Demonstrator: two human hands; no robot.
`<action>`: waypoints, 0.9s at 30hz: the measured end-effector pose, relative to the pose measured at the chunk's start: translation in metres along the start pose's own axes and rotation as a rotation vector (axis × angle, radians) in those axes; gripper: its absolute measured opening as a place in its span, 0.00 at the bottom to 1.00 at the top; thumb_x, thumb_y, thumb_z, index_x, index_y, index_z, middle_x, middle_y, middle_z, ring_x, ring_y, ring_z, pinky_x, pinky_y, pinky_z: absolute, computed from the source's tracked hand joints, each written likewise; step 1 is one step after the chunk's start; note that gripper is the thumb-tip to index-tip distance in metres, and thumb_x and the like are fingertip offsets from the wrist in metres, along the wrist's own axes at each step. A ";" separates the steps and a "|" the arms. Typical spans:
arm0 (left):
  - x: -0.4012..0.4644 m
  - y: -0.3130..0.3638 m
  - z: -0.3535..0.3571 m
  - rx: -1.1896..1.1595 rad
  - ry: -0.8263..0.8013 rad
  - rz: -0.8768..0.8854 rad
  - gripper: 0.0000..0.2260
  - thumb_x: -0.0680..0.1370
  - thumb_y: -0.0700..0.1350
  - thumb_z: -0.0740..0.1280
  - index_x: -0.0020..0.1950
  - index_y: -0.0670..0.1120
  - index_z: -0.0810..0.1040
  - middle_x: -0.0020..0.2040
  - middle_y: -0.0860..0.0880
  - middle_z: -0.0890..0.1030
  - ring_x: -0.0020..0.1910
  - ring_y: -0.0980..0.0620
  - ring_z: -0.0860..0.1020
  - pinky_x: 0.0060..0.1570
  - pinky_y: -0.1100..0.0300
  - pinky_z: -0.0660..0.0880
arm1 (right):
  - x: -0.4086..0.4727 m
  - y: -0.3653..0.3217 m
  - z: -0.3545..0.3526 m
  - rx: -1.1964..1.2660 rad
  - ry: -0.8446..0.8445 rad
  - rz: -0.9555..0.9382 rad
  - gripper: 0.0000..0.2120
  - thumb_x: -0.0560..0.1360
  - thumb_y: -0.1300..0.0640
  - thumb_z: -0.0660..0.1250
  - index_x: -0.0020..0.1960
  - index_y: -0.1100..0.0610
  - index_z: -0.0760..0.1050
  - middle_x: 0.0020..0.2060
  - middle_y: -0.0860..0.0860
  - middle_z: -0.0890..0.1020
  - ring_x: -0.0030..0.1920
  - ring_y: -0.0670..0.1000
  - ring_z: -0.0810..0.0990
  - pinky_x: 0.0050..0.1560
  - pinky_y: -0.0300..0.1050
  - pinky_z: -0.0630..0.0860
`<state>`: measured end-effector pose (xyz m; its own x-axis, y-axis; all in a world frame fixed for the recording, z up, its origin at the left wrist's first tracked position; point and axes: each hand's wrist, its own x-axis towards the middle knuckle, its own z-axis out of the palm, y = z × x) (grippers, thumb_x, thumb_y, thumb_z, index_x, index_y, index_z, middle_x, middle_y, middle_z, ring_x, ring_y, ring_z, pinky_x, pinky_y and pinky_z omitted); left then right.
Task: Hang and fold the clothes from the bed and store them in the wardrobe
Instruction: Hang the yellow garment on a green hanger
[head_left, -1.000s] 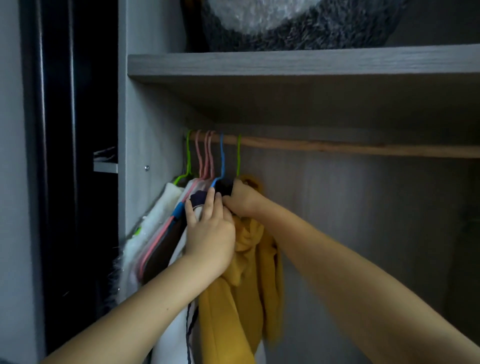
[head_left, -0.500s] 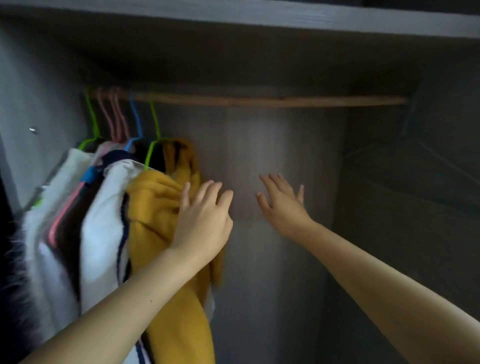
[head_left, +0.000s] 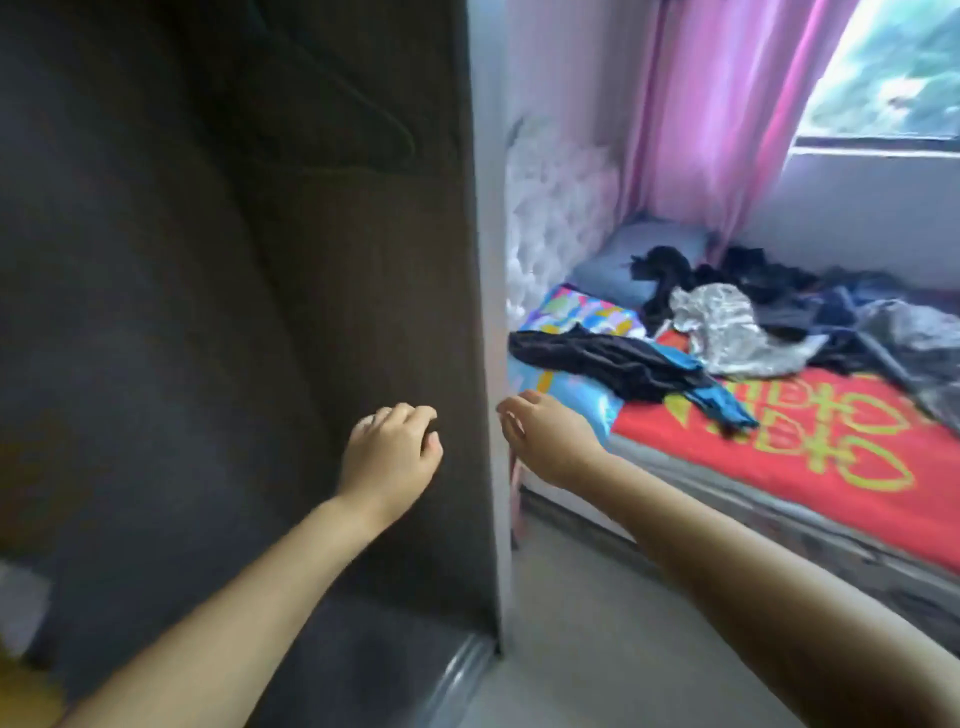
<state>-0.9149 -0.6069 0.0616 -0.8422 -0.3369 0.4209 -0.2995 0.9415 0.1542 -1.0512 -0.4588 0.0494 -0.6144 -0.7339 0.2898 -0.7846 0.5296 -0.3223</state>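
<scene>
Bed (head_left: 779, 525) at right of frame, under red cover (head_left: 810, 447) with yellow characters. Heaped on it: dark clothes (head_left: 613, 358), a silvery garment (head_left: 727, 332), colourful pillow (head_left: 576, 317) at upper left end.

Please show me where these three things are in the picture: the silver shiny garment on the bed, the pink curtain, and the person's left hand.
silver shiny garment (head_left: 727, 332): head view, on its crumpled middle.
pink curtain (head_left: 727, 104): head view, on its hanging folds beside the window.
left hand (head_left: 389, 452): head view, on the back of the hand.
</scene>
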 end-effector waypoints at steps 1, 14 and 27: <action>0.000 0.022 0.016 -0.026 -0.031 0.036 0.12 0.77 0.45 0.64 0.60 0.46 0.78 0.54 0.46 0.81 0.55 0.44 0.77 0.57 0.53 0.69 | -0.023 0.026 -0.003 -0.013 -0.013 0.062 0.13 0.80 0.53 0.55 0.55 0.56 0.75 0.53 0.56 0.77 0.53 0.61 0.78 0.47 0.53 0.76; -0.038 0.377 0.157 -0.258 -0.392 0.449 0.15 0.81 0.51 0.58 0.65 0.49 0.73 0.56 0.52 0.78 0.58 0.50 0.74 0.57 0.56 0.67 | -0.355 0.301 -0.117 -0.125 -0.211 0.776 0.16 0.81 0.52 0.52 0.66 0.52 0.70 0.60 0.52 0.74 0.57 0.57 0.76 0.52 0.50 0.75; -0.003 0.607 0.243 -0.322 -0.574 0.830 0.13 0.81 0.50 0.56 0.62 0.47 0.73 0.54 0.49 0.79 0.52 0.48 0.77 0.50 0.55 0.71 | -0.477 0.444 -0.166 -0.058 -0.193 1.203 0.18 0.81 0.52 0.52 0.69 0.53 0.68 0.64 0.54 0.73 0.60 0.56 0.75 0.57 0.52 0.74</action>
<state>-1.2026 -0.0332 -0.0632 -0.8392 0.5429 0.0309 0.5291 0.8021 0.2770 -1.1204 0.1973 -0.0825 -0.9330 0.1897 -0.3058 0.2711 0.9294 -0.2504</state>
